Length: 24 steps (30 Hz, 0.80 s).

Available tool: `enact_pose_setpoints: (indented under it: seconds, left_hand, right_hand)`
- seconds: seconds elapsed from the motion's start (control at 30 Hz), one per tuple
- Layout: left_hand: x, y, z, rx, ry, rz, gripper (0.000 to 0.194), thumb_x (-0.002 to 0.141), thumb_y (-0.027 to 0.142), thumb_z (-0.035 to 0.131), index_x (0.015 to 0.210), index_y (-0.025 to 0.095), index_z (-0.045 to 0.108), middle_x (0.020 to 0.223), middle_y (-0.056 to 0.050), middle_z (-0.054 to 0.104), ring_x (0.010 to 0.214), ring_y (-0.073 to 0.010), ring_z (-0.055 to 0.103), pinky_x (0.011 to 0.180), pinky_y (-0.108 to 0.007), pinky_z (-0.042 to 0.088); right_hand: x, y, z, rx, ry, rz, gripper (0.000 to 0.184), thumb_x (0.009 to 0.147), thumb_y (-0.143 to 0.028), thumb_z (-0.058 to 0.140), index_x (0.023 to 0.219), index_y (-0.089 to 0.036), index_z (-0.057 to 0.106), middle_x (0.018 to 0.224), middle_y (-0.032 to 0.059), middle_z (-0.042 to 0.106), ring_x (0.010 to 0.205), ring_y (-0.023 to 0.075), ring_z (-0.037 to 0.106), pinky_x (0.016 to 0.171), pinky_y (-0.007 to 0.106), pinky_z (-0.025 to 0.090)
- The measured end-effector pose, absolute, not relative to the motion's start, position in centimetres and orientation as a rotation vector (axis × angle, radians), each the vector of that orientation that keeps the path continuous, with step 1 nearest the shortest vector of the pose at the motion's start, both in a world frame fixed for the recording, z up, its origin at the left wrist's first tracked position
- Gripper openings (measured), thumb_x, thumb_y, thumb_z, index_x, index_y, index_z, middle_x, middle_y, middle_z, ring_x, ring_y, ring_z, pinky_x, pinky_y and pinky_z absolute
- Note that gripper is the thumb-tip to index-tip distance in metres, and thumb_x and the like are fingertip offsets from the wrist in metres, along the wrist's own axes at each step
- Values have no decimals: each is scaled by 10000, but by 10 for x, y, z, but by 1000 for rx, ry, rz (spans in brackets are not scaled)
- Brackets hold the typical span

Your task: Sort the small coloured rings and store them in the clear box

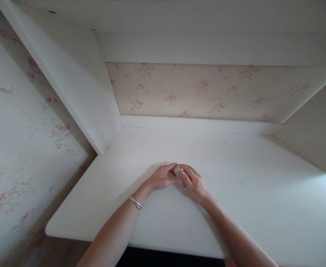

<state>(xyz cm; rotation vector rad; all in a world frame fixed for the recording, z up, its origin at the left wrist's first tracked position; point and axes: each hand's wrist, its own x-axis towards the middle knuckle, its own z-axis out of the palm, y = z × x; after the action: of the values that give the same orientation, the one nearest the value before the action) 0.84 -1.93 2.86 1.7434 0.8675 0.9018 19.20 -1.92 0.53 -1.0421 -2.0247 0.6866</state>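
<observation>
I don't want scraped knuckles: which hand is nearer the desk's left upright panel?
Left. The left hand is right of the left upright panel, apart from it; the right hand is farther right. Both hold a small clear packet.

Small see-through, crinkly plastic-looking pkt [178, 170], w/ a reddish patch on its L side & a bit of green nr the middle. Held btwn L hand [163, 177] & R hand [194, 183], mostly covered by them; upper part shows in the gap, lower end pokes out nr R hand. Over white flat worktop [263, 204]; can't tell if touching. Contents & exact shape too small/blurred to tell.
</observation>
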Motion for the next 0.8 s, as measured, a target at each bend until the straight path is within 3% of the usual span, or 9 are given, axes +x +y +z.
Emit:
enact_pose_setpoints:
  seconds: [0.43, 0.63, 0.8]
  left_hand:
    - [5, -19, 28, 1681, 931, 867, 450, 728, 370, 698, 1110, 168, 573, 945, -40, 616, 859, -177, 568, 772, -274, 434]
    - [5, -19, 27, 1656, 910, 848, 451, 720, 383, 703, 1096, 162, 588, 928, -37, 626, 844, -177, 568, 757, -278, 439]
    - [4, -14, 17, 1495, 901, 943, 545, 713, 394, 711, 1190, 171, 568, 1068, -68, 628, 965, -216, 563, 854, -329, 426]
  right_hand:
    - [185, -21, 5, -1029, -2027, 597, 331, 964, -337, 304, 1209, -245, 507, 1171, 99, 588, 1081, 216, 552, 927, 385, 450]
    - [190, -18, 4, -1103, -2007, 671, 369, 942, -402, 363, 1232, -243, 527, 1202, 89, 587, 1065, 214, 571, 913, 365, 466]
    - [204, -15, 1, -1124, -1971, 829, 462, 931, -437, 384, 1332, -221, 462, 1308, 94, 531, 1130, 215, 544, 940, 354, 457]
